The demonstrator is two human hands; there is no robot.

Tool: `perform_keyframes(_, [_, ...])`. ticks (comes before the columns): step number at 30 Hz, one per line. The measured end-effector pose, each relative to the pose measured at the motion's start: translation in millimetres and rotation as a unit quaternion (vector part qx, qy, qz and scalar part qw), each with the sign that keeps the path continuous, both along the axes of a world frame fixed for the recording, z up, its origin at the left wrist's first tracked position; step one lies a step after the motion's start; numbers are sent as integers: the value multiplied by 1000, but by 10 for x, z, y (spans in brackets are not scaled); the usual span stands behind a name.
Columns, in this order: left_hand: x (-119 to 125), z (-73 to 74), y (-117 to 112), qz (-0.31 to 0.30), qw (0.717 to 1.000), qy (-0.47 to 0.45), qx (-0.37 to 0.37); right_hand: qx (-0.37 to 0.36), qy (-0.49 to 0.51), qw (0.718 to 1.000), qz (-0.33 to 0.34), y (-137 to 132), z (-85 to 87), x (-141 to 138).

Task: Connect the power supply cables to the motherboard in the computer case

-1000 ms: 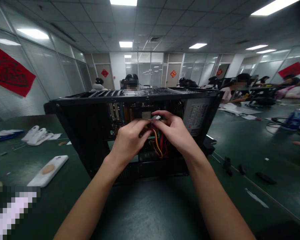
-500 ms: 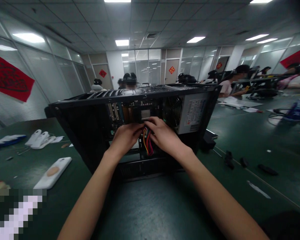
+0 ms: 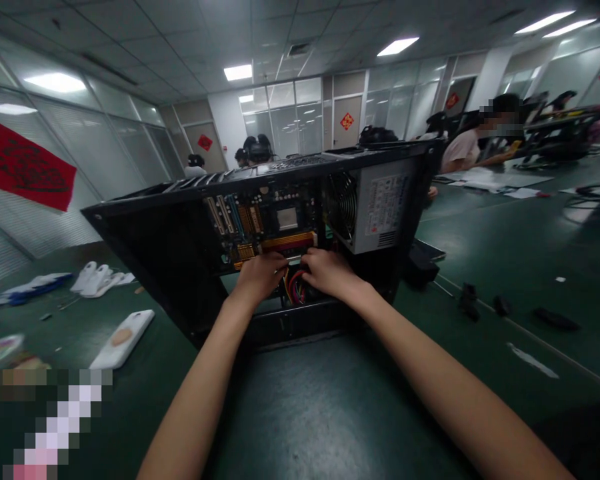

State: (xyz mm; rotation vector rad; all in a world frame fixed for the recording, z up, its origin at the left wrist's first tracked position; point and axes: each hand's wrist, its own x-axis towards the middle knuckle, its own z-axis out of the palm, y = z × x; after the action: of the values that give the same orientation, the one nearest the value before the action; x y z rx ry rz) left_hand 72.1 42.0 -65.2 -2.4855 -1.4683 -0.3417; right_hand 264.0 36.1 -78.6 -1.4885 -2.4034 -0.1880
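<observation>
A black computer case (image 3: pixel 310 317) stands on the table in front of me with its side open. Inside are a motherboard (image 3: pixel 265 193), a processor (image 3: pixel 287 219), memory slots (image 3: pixel 290 241) in yellow and red, and a silver power supply (image 3: pixel 377 210) at the upper right. My left hand (image 3: pixel 261 275) is closed just under the memory slots, its fingertips by a thin pale strip; what they pinch is hidden. Facing it, my right hand (image 3: pixel 330 272) has its thumb and fingers closed at the top of the coloured power cables (image 3: pixel 296 288), which loop down between both hands.
On the left of the table (image 3: pixel 325 407) lie white gloves (image 3: pixel 95 279), a blue-and-white cloth (image 3: pixel 33 288) and a white phone (image 3: pixel 123 339). Small black parts (image 3: pixel 469 301) and a clear strip (image 3: pixel 533 360) are on the right. A person (image 3: pixel 480 137) sits farther back at the right.
Both hands have moved down a little, uncovering the processor and memory slots. The cables now bend in a tighter loop, and the view has shifted slightly, with the case looking more tilted.
</observation>
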Motion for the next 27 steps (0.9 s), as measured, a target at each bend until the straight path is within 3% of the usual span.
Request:
perform_keyframes(11, [62, -42, 1, 52, 998, 19, 9, -9, 29, 999, 14, 48, -89, 4])
perform_keyframes(27, [-13, -119, 74, 44, 999, 4, -2, -28, 47, 998, 18, -13, -59, 13])
